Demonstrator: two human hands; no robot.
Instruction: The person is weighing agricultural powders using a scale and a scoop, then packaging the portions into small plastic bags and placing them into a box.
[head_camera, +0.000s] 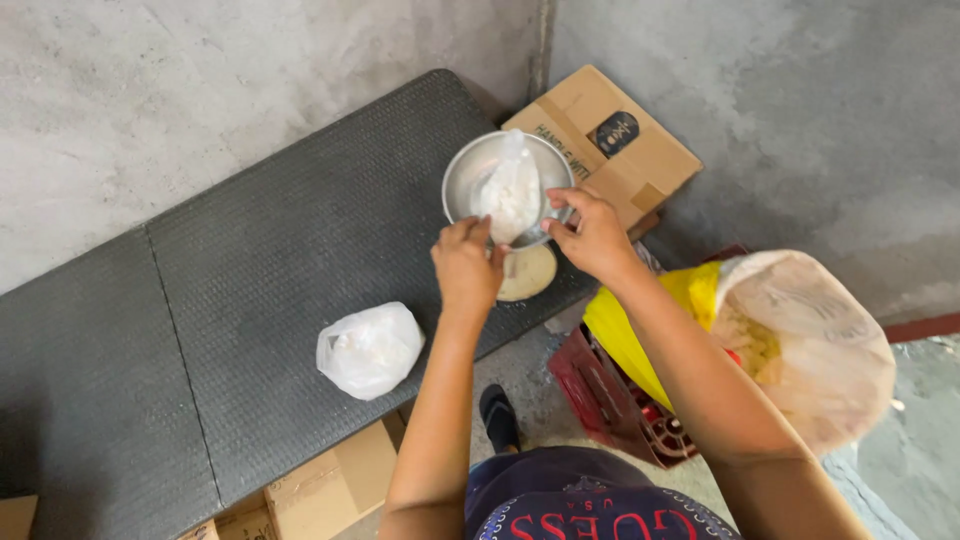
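step in hand, as judged: portioning white powder into a small clear bag (510, 190) resting in a round metal bowl (470, 175). bowl sits at the far right end of the dark ribbed surface (250, 270), apparently atop a small scale with a pale round face (528, 272) showing just below it; probably a weighing step.

left hand (465, 265): at the near rim of the bowl, fingers curled and pinched together near the bag's lower edge; appears to have hold of the bag film, though the exact contact is small and hard to confirm.

right hand (592, 232): at the right rim of the bowl, thumb and forefinger closed toward the bag's side, other fingers loosely bent. looks like a light pinch on the bag or rim; cannot tell which.

bag stands upright, leaning slightly, with its top open or loosely gathered toward the far side of the bowl.

also noted: second filled white plastic bag (370, 348), lying on the surface well apart to the left. large open sack (810, 340) with yellow liner at right, resting on a red crate (610, 400). cardboard box (610, 140) just behind the bowl. more cardboard (330, 485) under the near edge of the surface. concrete floor (150, 110).

next move, as judged: calls for keeping the bag mouth gathered and upright while lifting clear of the bowl, to avoid spilling powder; thin film needs a gentle two-handed pinch.
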